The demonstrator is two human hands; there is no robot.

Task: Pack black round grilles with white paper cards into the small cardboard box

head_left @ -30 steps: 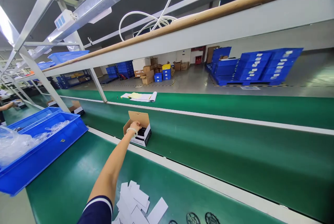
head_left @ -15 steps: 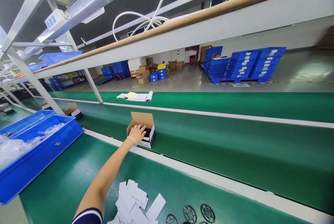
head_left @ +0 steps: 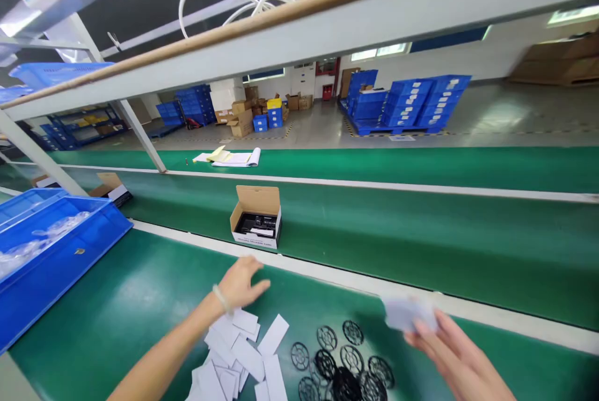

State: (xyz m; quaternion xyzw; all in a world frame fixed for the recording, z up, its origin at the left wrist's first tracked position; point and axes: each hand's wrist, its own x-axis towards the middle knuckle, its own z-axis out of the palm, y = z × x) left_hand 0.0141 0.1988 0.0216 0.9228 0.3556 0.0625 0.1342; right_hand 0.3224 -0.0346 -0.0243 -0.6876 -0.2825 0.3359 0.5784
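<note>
My left hand (head_left: 243,282) is over the near bench with its fingers apart and nothing in them. Just beyond it, an open cardboard box (head_left: 255,240) with its lid up holds black parts and a white slip. At the right, my right hand (head_left: 442,332) pinches a white card (head_left: 409,314), which is smeared by motion. A loose pile of white cards (head_left: 248,357) lies below my left hand. Between the hands lie several black spoked rings (head_left: 352,358), some overlapping.
A blue bin (head_left: 60,257) with clear plastic bags stands at the left. Another open box (head_left: 112,189) sits farther along the green belt (head_left: 397,226). Papers (head_left: 234,158) lie on the far strip. A shelf beam (head_left: 290,45) crosses above.
My left hand has left the box and drawn back toward me over the bench. My right hand has come into view with a white card. The view has tilted down and shifted right.
</note>
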